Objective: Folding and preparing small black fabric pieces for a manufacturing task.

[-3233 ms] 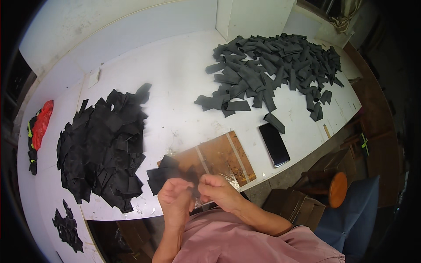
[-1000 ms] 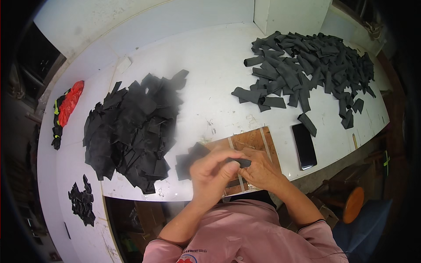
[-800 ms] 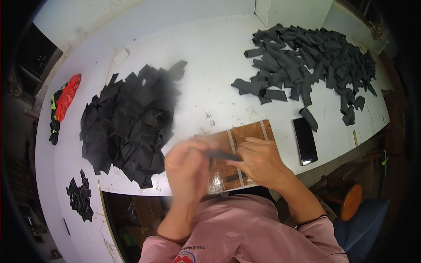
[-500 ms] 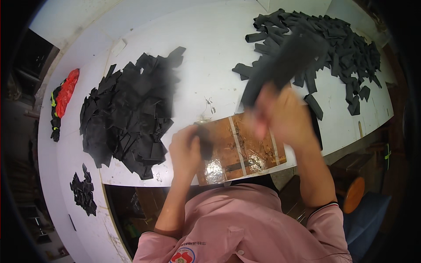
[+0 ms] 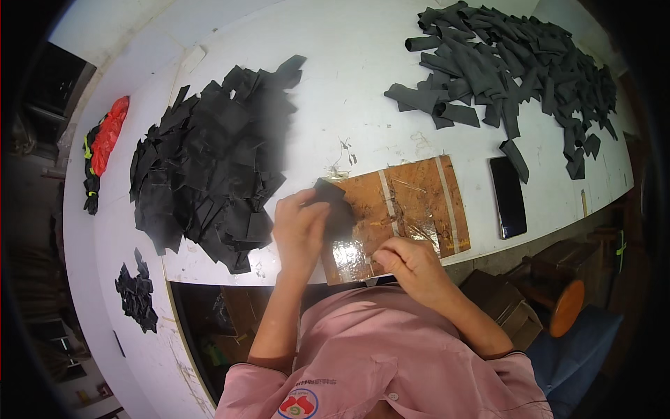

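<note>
My left hand [image 5: 300,227] is at the left edge of a brown, tape-striped board [image 5: 419,192]. Its fingers and thumb pinch a black fabric piece [image 5: 338,209], which lies over the board's left part. Over the board's near edge, my right hand [image 5: 412,265] is closed with thumb and fingertips together. Whether anything small sits in that pinch cannot be made out. Left of my left hand spreads a large pile of flat black fabric pieces [image 5: 209,167]. At the far right lies a heap of dark tube-like fabric pieces [image 5: 502,70].
A black phone [image 5: 508,197] lies right of the board on the white table [image 5: 335,91]. Small black scraps [image 5: 136,293] sit near the left edge, with a red plastic bundle [image 5: 110,143] farther back. An orange round stool [image 5: 567,307] and boxes stand below the table at right.
My right hand has come back from the far right down to the board's near edge. The dark fabric piece it held has left it. My left hand stays by the board's left side.
</note>
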`<state>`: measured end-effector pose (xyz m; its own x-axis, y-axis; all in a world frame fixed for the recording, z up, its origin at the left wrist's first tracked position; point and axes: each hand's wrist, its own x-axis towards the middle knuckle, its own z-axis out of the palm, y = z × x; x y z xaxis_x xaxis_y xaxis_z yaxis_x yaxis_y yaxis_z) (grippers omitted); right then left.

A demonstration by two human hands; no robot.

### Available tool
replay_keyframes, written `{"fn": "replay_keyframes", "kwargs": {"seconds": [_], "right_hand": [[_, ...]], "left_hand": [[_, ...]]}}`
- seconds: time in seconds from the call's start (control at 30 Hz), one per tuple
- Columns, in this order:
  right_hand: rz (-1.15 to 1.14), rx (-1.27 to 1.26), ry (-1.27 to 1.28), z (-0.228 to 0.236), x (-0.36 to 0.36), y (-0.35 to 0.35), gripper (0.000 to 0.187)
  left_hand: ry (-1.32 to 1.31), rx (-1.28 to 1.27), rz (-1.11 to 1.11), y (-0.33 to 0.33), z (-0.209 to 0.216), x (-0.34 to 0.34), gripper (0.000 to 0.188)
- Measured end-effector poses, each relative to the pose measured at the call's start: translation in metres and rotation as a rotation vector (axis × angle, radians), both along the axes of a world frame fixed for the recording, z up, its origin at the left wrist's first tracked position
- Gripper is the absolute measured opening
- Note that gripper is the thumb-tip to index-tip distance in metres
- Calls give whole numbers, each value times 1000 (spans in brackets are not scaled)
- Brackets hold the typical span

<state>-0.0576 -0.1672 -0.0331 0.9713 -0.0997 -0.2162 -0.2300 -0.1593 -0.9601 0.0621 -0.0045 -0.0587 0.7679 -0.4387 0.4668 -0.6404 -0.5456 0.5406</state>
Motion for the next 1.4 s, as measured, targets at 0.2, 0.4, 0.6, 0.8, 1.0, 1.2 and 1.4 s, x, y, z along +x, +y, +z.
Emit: {"fn": "replay_keyframes", "kwargs": {"seconds": [0.2, 0.4, 0.6, 0.8, 1.0, 1.2, 1.4], "right_hand": [[-87, -256, -229, 8, 10, 20, 43], [-112, -171, -282, 21, 8, 23, 65], [-180, -475, -589, 33, 3, 20, 46], [-230, -299, -532, 21, 3, 22, 16], [-245, -536, -634, 17, 4, 16, 15], [-180, -705, -744, 9, 4, 11, 22], [-118, -777, -800, 3, 3, 8, 21]], "left_hand": [[779, -572, -192, 4, 48, -17, 4], [1004, -580, -489, 9, 58, -25, 9], [945, -564, -561, 6, 56, -29, 8], [847, -521, -153, -10, 55, -53, 7], [1014, -740, 2, -9, 65, -77, 15], [1240, -795, -48, -7, 60, -76, 18], [1379, -824, -21, -6, 61, -70, 17]]}}
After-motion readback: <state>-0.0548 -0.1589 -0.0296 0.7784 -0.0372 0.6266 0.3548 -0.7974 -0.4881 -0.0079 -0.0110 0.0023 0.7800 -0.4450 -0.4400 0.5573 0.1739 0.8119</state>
